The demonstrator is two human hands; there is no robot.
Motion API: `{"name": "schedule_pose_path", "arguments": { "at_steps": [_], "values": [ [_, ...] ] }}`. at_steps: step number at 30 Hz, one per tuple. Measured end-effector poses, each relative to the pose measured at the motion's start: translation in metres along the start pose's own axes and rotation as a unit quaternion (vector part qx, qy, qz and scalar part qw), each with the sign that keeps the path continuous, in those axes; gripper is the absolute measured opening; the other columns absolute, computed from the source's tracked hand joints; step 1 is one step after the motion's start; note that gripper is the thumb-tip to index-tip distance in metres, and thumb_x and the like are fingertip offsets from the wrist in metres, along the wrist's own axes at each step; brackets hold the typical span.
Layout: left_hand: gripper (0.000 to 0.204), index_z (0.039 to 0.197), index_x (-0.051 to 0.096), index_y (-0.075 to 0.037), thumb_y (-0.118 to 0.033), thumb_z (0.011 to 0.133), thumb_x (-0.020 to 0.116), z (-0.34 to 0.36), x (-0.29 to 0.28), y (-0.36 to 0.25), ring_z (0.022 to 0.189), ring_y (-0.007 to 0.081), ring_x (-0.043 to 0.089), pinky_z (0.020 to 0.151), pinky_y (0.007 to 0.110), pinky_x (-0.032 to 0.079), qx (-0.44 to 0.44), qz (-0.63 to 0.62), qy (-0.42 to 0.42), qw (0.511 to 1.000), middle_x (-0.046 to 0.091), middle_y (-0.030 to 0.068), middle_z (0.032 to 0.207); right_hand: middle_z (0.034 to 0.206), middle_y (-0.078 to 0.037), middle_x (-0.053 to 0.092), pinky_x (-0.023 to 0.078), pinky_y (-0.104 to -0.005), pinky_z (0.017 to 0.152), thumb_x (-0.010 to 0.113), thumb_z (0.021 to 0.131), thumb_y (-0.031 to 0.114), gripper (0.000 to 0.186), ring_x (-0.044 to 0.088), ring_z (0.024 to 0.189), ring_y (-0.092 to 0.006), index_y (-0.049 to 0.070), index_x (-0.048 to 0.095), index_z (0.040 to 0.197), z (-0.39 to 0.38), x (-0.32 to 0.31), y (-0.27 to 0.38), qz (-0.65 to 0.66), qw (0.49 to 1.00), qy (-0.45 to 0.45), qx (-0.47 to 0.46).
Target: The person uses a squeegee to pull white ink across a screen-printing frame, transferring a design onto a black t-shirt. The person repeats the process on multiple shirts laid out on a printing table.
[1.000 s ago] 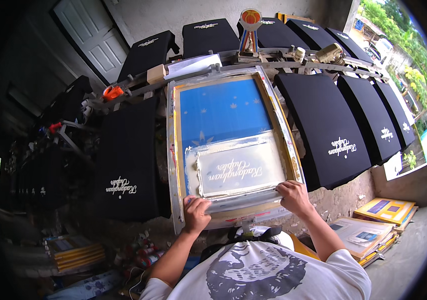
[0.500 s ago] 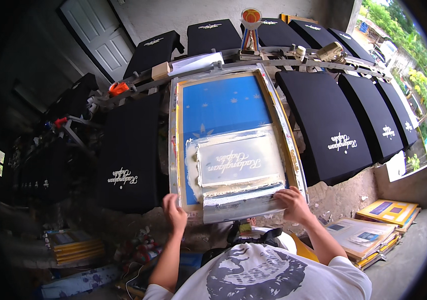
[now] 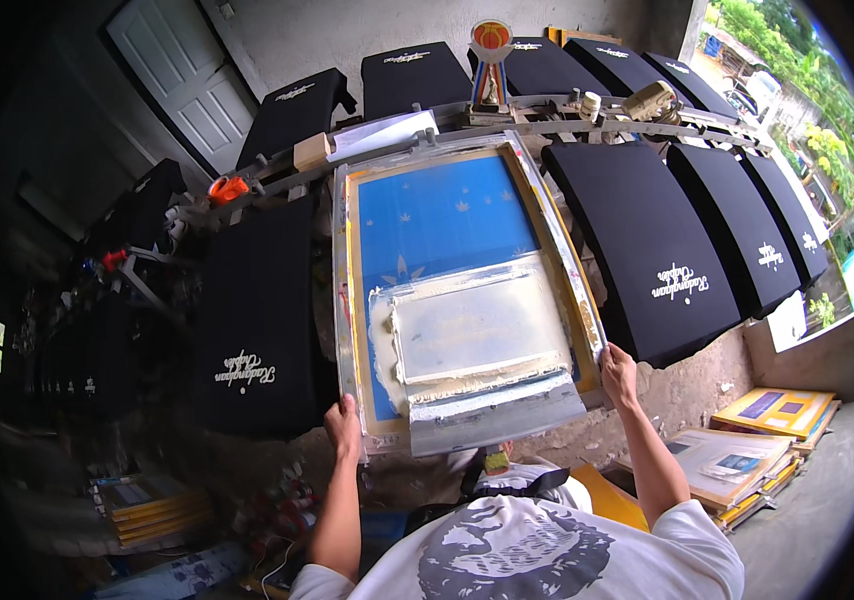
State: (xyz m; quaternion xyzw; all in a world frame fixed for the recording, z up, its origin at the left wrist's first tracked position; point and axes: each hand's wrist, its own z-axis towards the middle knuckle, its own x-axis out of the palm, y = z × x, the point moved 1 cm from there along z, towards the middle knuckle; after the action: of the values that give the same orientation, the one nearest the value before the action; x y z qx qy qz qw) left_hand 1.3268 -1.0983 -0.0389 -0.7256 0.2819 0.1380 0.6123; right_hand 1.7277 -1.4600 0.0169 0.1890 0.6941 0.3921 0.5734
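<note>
The left hand (image 3: pixel 344 428) and right hand (image 3: pixel 619 374), fingers curled, are gripping the lower side rails of a rectangular blue-mesh screen (image 3: pixel 437 232) filling the picture's centre, a wide grey squeegee (image 3: pixel 497 415) lying between them, black printed cloths (image 3: pixel 642 240) flanking it.

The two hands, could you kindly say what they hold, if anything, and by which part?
The metal frame: left hand gripping its left side, right hand its right side, both toward the near end.
</note>
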Motion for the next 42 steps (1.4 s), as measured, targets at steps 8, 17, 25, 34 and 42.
{"name": "schedule_pose_path", "arguments": {
  "at_steps": [8, 17, 25, 34, 42],
  "values": [
    [0.042, 0.077, 0.062, 0.007, -0.027, 0.101, 0.063, -0.003, -0.008, -0.009, 0.068, 0.0101, 0.047, 0.061, 0.034, 0.043, -0.037, -0.134, 0.016, 0.990, 0.059, 0.0026, 0.070, 0.081, -0.014, 0.072, 0.051, -0.0315, 0.071, 0.055, 0.103, 0.023, 0.028, 0.064, 0.074, -0.0121, 0.003, 0.071, 0.115, -0.004, -0.004, 0.004, 0.017, 0.999, -0.003, 0.052],
    [0.034, 0.091, 0.068, 0.008, -0.024, 0.100, 0.063, -0.034, -0.012, -0.020, 0.075, 0.0158, 0.059, 0.068, 0.034, 0.049, -0.076, -0.215, 0.036, 0.973, 0.069, 0.0084, 0.085, 0.087, -0.015, 0.075, 0.053, -0.0309, 0.075, 0.057, 0.101, 0.023, 0.029, 0.069, 0.081, -0.0129, 0.007, 0.072, 0.120, -0.030, -0.041, 0.011, -0.004, 0.997, -0.047, 0.063],
    [0.040, 0.095, 0.066, 0.010, -0.030, 0.098, 0.065, -0.093, 0.051, -0.051, 0.080, 0.0207, 0.060, 0.074, 0.037, 0.049, -0.056, -0.252, 0.017, 0.966, 0.068, 0.0118, 0.089, 0.079, -0.006, 0.074, 0.051, -0.0269, 0.070, 0.058, 0.101, 0.018, 0.027, 0.060, 0.076, -0.0054, 0.004, 0.072, 0.119, 0.008, -0.102, -0.035, 0.070, 0.995, -0.052, 0.054],
    [0.042, 0.095, 0.066, 0.011, -0.030, 0.099, 0.063, -0.203, 0.181, -0.124, 0.078, 0.0207, 0.060, 0.071, 0.037, 0.048, -0.053, -0.225, -0.012, 0.973, 0.068, 0.0134, 0.089, 0.086, -0.007, 0.076, 0.052, -0.0259, 0.073, 0.058, 0.100, 0.016, 0.027, 0.061, 0.080, -0.0049, 0.002, 0.072, 0.120, 0.118, -0.223, -0.123, 0.099, 0.993, -0.019, 0.065],
    [0.035, 0.082, 0.065, 0.009, -0.023, 0.097, 0.065, -0.274, 0.276, -0.166, 0.066, 0.0132, 0.051, 0.060, 0.034, 0.042, -0.047, -0.205, -0.014, 0.978, 0.063, 0.0057, 0.073, 0.084, -0.014, 0.076, 0.053, -0.0282, 0.073, 0.060, 0.097, 0.018, 0.029, 0.067, 0.079, -0.0086, 0.002, 0.073, 0.117, 0.162, -0.322, -0.196, 0.039, 0.996, -0.026, 0.081]
  ]
}}
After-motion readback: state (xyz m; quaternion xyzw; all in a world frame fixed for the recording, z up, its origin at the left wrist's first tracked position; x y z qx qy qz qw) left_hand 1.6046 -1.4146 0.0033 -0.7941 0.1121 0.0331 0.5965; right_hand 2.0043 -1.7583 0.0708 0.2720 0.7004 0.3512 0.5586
